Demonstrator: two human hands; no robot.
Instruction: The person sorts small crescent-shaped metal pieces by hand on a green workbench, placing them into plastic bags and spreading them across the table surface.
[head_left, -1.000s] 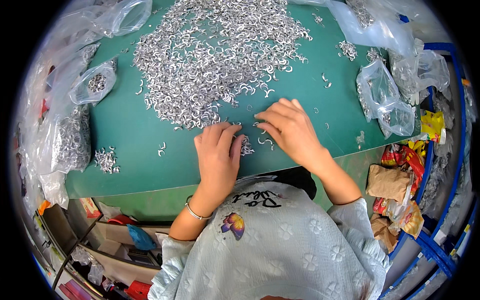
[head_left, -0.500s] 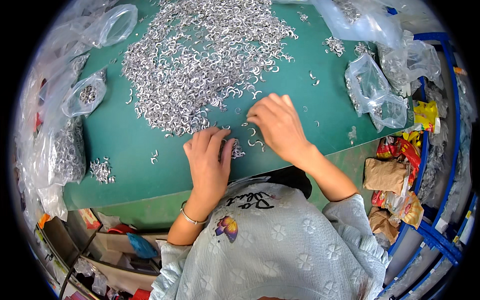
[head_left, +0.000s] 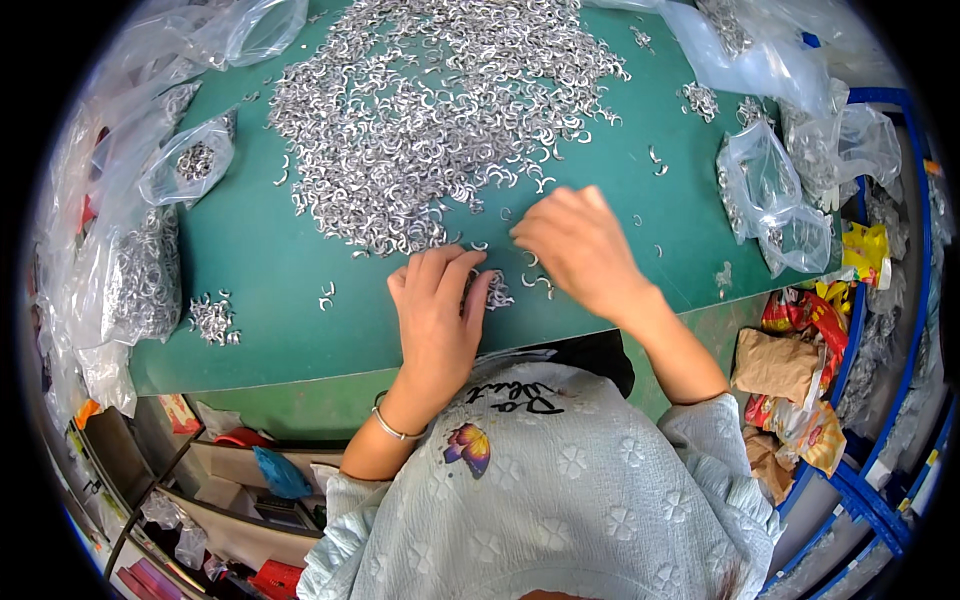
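A wide heap of small silver C-shaped metal pieces (head_left: 410,130) covers the upper middle of the green table. Below its lower edge, my left hand (head_left: 438,315) rests with curled fingers around part of a small cluster of the same pieces (head_left: 498,291), which shows beside the thumb. My right hand (head_left: 582,248) hovers or rests just right of it, fingers bent and close together, slightly blurred. Its fingertips point left, and whatever they hold is hidden. A few loose curved pieces (head_left: 538,283) lie between the hands.
Clear plastic bags of metal pieces stand at the left (head_left: 145,275) and right (head_left: 765,195) table edges. A small pile (head_left: 214,318) lies at the lower left, another (head_left: 699,101) at the upper right. A blue-framed rack (head_left: 905,300) and a brown paper bag (head_left: 777,363) are at right.
The whole view has shifted, so the table and both hands appear farther right. A loose piece beside my right fingertips is no longer visible. My left hand stays at the small cluster.
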